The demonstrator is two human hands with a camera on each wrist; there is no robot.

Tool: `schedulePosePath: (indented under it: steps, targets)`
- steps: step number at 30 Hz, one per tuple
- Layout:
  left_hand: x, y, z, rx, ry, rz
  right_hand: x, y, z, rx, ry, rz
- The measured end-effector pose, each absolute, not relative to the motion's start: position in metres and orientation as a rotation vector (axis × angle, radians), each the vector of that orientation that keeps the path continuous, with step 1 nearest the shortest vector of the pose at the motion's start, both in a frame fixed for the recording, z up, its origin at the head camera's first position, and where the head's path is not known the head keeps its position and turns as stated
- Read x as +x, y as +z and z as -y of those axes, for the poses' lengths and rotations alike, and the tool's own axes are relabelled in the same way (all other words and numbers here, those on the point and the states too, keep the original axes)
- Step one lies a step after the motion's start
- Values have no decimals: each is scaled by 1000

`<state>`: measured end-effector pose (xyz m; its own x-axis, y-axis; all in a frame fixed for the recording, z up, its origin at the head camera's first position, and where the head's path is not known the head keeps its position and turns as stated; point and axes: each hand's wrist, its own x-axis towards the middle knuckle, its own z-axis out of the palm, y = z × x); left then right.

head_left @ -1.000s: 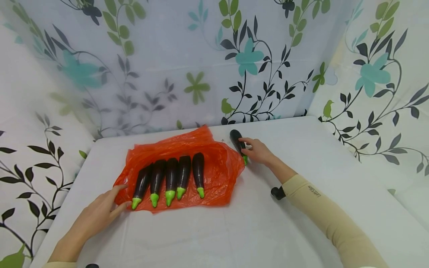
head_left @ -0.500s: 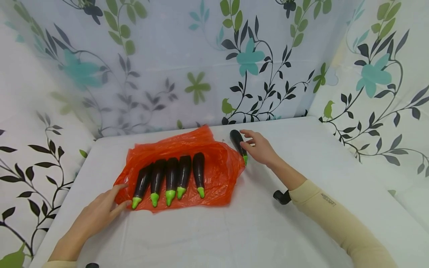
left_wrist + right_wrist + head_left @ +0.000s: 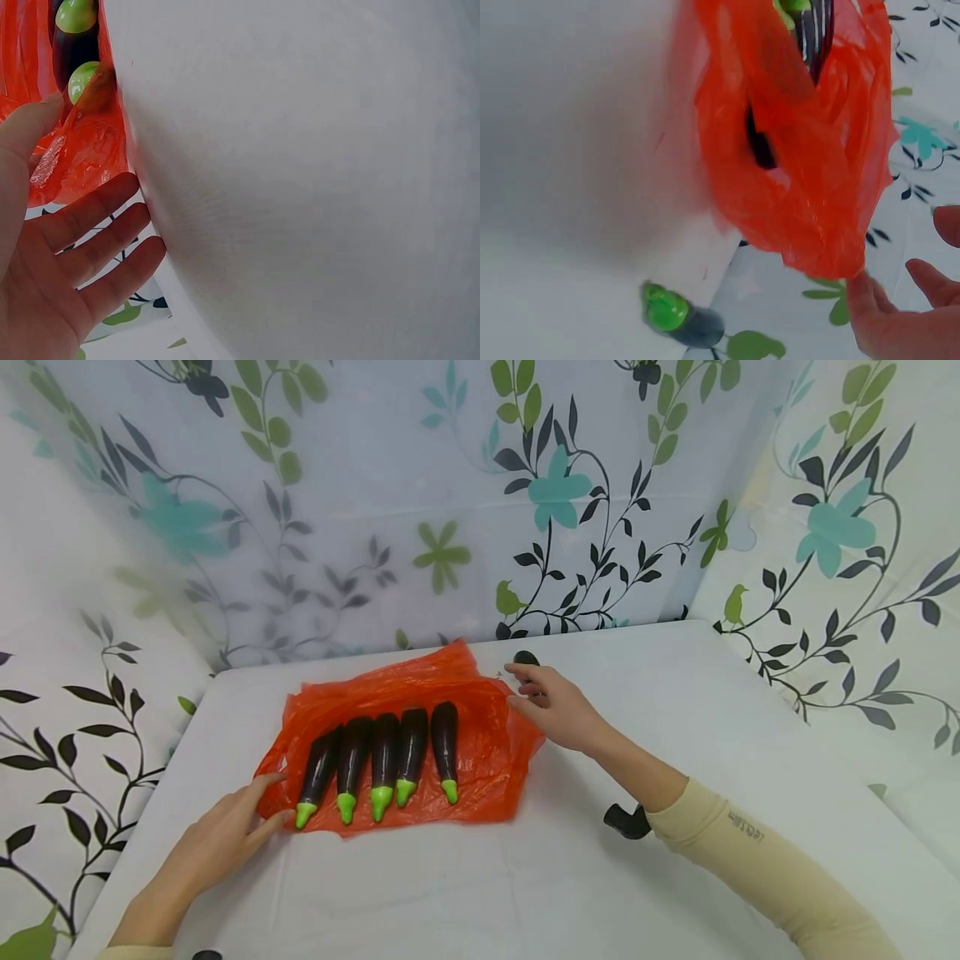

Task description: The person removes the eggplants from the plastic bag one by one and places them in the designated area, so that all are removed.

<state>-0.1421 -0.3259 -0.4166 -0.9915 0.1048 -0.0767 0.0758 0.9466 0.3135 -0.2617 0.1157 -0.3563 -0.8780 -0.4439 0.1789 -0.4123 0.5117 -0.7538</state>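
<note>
A red plastic bag [image 3: 480, 777] lies spread on the table with several dark eggplants [image 3: 384, 752] in a row on it, green caps toward the near side. At the bag's left edge rests my left hand [image 3: 213, 839], thumb and fingers spread; in the left wrist view the thumb touches the red plastic. My right hand [image 3: 558, 710] reaches over the bag's right edge, fingers loosely bent. Its thumb [image 3: 862, 296] meets the plastic in the right wrist view. Mostly hidden behind that hand in the head view lies a single eggplant [image 3: 694, 326] outside the bag.
White cloth covers the table [image 3: 420, 893]. Patterned curtains [image 3: 345, 510] with leaves and flowers rise behind and at both sides. A small black device [image 3: 627, 822] shows beside the right sleeve, and another black piece [image 3: 206, 955] at the bottom left.
My right hand has drawn away from the lone eggplant and moved left to the bag's right edge, now covering most of that eggplant. The left hand stays in place.
</note>
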Motion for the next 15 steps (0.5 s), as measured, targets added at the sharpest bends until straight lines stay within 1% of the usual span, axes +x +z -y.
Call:
schedulePosePath:
  steps: [7,15]
  targets:
    - [-142,-417,326,125,477,-2995,-249,-351,-104,-919,-1280,-2748]
    - [-142,-417,325,125,475,-3009,-239,-351,-96,-944,-1272,-2629]
